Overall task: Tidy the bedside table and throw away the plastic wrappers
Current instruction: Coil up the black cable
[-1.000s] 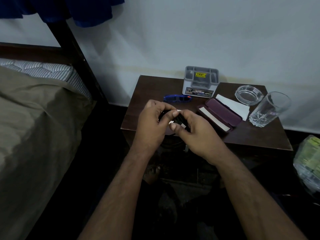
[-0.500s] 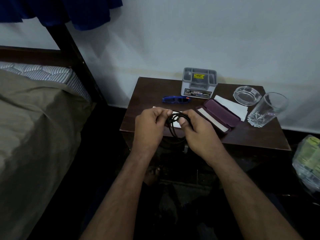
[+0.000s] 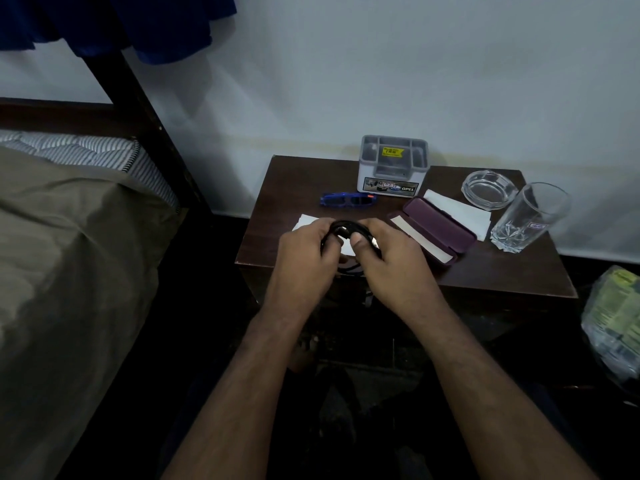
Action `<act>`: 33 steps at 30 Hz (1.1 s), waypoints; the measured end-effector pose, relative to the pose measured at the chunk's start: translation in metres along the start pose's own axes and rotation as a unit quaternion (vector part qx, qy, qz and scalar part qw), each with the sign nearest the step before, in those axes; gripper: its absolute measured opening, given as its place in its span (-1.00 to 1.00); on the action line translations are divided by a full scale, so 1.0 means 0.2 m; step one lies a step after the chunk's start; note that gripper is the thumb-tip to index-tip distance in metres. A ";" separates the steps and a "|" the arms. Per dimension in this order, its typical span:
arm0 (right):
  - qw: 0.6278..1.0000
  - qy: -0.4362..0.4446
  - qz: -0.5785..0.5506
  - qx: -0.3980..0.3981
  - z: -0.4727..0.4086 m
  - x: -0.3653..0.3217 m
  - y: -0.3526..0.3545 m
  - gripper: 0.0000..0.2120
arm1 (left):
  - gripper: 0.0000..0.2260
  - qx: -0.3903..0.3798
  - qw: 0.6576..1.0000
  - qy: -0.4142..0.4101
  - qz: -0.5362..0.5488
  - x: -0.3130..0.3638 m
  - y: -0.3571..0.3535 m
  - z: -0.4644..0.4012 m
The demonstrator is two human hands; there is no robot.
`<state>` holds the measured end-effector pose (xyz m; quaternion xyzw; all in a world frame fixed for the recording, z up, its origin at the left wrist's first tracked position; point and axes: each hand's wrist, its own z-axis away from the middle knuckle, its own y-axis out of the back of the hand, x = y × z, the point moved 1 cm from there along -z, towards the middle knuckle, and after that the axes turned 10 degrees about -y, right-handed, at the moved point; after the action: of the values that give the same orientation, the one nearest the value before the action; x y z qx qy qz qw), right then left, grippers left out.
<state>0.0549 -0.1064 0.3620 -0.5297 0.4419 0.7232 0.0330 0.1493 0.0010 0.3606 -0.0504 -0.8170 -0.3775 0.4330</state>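
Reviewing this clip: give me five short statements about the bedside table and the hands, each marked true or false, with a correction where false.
1. Both the left hand and the right hand hold a coiled black cable. True.
2. The purple case lies closed. False: it lies open.
3. The blue glasses sit inside the grey organiser. False: they lie on the bedside table in front of it.
4. The drinking glass stands upright near the glass ashtray. True.
5. The ashtray is full of wrappers. False: it looks empty.
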 end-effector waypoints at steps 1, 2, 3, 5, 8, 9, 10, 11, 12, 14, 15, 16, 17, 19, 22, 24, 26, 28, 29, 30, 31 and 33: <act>1.000 -0.004 0.012 -0.003 0.00 0.00 0.01 -0.83 | -0.79 -0.016 1.000 0.007 0.011 -0.01 0.00 0.00; 1.000 -0.010 0.024 -0.009 -0.01 0.00 0.02 -0.85 | -0.79 -0.039 0.998 0.021 0.036 -0.02 0.01 0.00; 0.999 -0.019 0.035 -0.020 -0.01 0.01 0.02 -0.86 | -0.78 -0.068 0.993 0.044 0.084 -0.04 0.01 0.00; 0.996 -0.045 0.036 -0.062 0.00 0.01 0.03 -0.87 | -0.79 -0.114 0.963 0.107 0.218 -0.06 0.03 0.01; 0.971 -0.127 -0.143 -0.146 0.02 -0.01 0.03 -0.84 | -0.82 -0.122 0.922 0.144 0.339 -0.08 0.06 0.03; 0.949 -0.152 -0.219 -0.167 0.03 -0.01 0.03 -0.82 | -0.82 -0.124 0.925 0.134 0.333 -0.08 0.06 0.03; 0.934 -0.162 -0.266 -0.174 0.04 -0.02 0.02 -0.82 | -0.80 -0.129 0.937 0.124 0.300 -0.07 0.05 0.03; 0.929 -0.164 -0.285 -0.170 0.04 -0.02 0.02 -0.83 | -0.79 -0.136 0.951 0.117 0.252 -0.06 0.03 0.04; 0.929 -0.165 -0.290 -0.162 0.04 -0.02 0.01 -0.85 | -0.77 -0.141 0.963 0.112 0.200 -0.04 0.01 0.04; 0.937 -0.149 -0.288 -0.131 0.05 -0.02 0.00 -0.75 | -0.78 -0.141 0.977 0.097 0.129 -0.03 -0.03 0.03; 0.945 -0.124 -0.281 -0.112 0.04 -0.01 0.01 -0.66 | -0.79 -0.139 0.979 0.091 0.119 -0.02 -0.03 0.03; 0.957 -0.090 -0.261 -0.093 0.04 -0.01 0.01 -0.59 | -0.80 -0.139 0.978 0.088 0.126 -0.01 -0.03 0.03; 0.970 -0.050 -0.224 -0.073 0.03 -0.01 0.02 -0.58 | -0.81 -0.141 0.976 0.087 0.142 -0.01 -0.03 0.03; 0.994 0.014 -0.109 -0.027 0.02 -0.01 0.03 -0.66 | -0.81 -0.152 0.969 0.093 0.173 -0.02 -0.02 0.03; 0.999 0.034 -0.016 0.039 0.01 -0.01 0.02 -0.74 | -0.80 -0.167 0.968 0.089 0.164 -0.02 -0.02 0.03; 0.997 0.036 -0.003 0.071 0.00 -0.01 0.02 -0.75 | -0.79 -0.157 0.977 0.066 0.125 -0.02 -0.02 0.03; 0.996 0.031 0.003 0.087 0.00 -0.01 0.03 -0.79 | -0.76 -0.138 0.988 0.031 0.068 -0.02 -0.02 0.02; 0.996 0.011 -0.004 0.086 0.00 -0.01 0.02 -0.83 | -0.71 -0.128 0.992 0.007 0.013 -0.03 -0.02 0.02; 0.996 0.000 -0.017 0.084 -0.01 0.00 0.02 -0.84 | -0.69 -0.132 0.991 0.004 -0.009 -0.04 -0.02 0.02; 0.995 -0.016 -0.053 0.080 -0.01 0.00 0.01 -0.86 | -0.67 -0.145 0.989 0.006 -0.027 -0.04 -0.02 0.02; 0.989 -0.037 -0.115 0.082 -0.02 0.01 0.01 -0.90 | -0.66 -0.168 0.984 0.012 -0.048 -0.04 -0.03 0.01; 0.952 -0.079 -0.277 0.100 -0.04 0.02 0.04 -0.96 | -0.64 -0.224 0.970 0.022 -0.094 -0.04 -0.03 0.02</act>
<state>0.0554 -0.1180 0.3640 -0.5664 0.3437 0.6773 0.3199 0.1500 0.0012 0.3495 -0.0609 -0.7028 -0.5910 0.3913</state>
